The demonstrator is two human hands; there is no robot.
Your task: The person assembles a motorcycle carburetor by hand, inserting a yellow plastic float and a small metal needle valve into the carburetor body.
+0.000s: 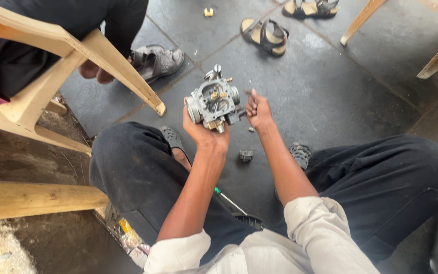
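My left hand holds a grey metal carburettor from below, its open side with brass jets facing up. To the carburettor's right, my right hand has its fingers closed around a small dark part against the carburettor's edge; what that part is I cannot tell. Both forearms reach out between my knees in dark trousers.
A small dark metal piece and a green-handled screwdriver lie on the grey stone floor. Another person's foot in a grey sandal stands behind a cream plastic chair. Loose sandals lie farther out.
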